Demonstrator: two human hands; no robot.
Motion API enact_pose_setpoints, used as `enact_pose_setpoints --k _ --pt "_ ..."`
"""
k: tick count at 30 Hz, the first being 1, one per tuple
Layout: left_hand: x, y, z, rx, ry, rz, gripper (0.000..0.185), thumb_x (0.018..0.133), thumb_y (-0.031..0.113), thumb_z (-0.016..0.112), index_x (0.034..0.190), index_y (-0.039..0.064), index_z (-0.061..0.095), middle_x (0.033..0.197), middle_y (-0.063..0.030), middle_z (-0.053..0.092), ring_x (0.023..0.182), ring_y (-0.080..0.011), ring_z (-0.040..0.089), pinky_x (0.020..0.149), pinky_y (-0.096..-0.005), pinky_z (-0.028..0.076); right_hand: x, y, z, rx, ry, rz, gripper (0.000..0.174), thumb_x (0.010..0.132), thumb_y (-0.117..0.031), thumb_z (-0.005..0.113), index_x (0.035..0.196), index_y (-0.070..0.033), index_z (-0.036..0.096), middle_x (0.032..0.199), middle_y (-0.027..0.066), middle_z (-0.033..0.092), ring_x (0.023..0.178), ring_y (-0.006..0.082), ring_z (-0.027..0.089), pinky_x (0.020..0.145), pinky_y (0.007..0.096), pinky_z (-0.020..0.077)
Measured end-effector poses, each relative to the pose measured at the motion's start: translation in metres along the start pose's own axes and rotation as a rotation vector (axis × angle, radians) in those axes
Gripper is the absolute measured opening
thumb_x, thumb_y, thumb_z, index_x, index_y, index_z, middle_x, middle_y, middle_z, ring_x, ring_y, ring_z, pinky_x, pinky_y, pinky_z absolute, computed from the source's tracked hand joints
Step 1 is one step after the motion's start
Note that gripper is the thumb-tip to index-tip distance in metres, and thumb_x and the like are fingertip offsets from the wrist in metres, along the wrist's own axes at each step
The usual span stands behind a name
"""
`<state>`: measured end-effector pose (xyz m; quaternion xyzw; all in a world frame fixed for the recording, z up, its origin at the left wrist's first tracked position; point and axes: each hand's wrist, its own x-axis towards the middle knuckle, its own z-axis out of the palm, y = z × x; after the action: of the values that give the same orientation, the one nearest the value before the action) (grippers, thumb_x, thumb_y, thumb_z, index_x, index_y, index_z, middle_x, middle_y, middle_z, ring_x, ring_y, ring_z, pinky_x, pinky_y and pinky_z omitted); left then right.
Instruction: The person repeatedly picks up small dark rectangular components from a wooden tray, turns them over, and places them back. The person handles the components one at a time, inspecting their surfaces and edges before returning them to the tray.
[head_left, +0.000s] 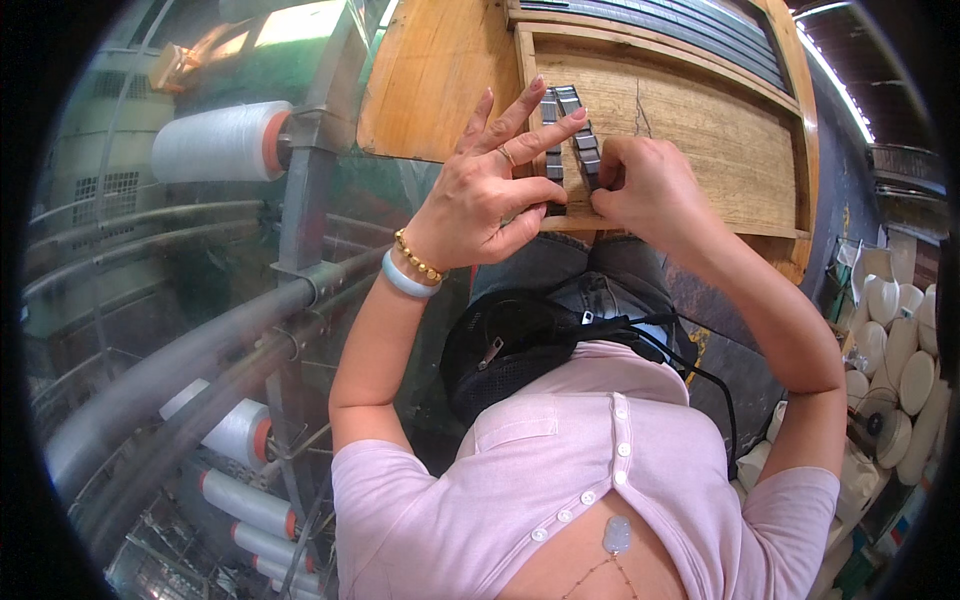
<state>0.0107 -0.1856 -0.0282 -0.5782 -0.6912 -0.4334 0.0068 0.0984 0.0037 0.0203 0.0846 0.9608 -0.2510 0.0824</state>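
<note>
Two narrow rows of small dark pieces with shiny bands lie in a shallow wooden tray in front of me. My left hand is over the lower end of the left-hand dark row. Its thumb and index finger come close together there, while the other fingers fan out above the rows; what lies between the tips is hidden. My right hand has its fingers curled, with thumb and index closed around the lower end of the right-hand dark row, which leans slightly.
The wooden tray holds a thin bent wire. Beyond its divider lie long grey strips. To my left are a wooden board, a metal post, pipes and white yarn cones. White cones are piled at right.
</note>
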Motion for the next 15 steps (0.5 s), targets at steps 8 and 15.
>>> enact_pose_setpoints --k 8,15 --pt "0.0 0.001 -0.003 0.045 -0.047 -0.016 0.019 0.069 0.011 0.057 0.077 0.018 0.073 0.141 -0.0059 0.048 0.143 -0.0315 0.019 0.116 -0.0452 0.007 -0.008 0.012 -0.012 -0.049 0.042 0.028 0.02 0.067 -0.012 0.069 0.074 0.001 0.057 0.071 0.015 0.061 0.072 0.0305 0.061 0.067 0.0382 0.0476" --pt "0.001 0.002 -0.004 0.047 -0.061 -0.028 0.019 0.069 0.012 0.057 0.077 0.016 0.073 0.14 -0.0069 0.048 0.143 -0.0321 0.019 0.116 -0.0454 0.008 -0.015 0.009 0.0 -0.153 0.204 -0.042 0.02 0.068 -0.012 0.068 0.077 0.0 0.055 0.078 0.0146 0.057 0.079 0.0324 0.058 0.071 0.0405 0.0454"
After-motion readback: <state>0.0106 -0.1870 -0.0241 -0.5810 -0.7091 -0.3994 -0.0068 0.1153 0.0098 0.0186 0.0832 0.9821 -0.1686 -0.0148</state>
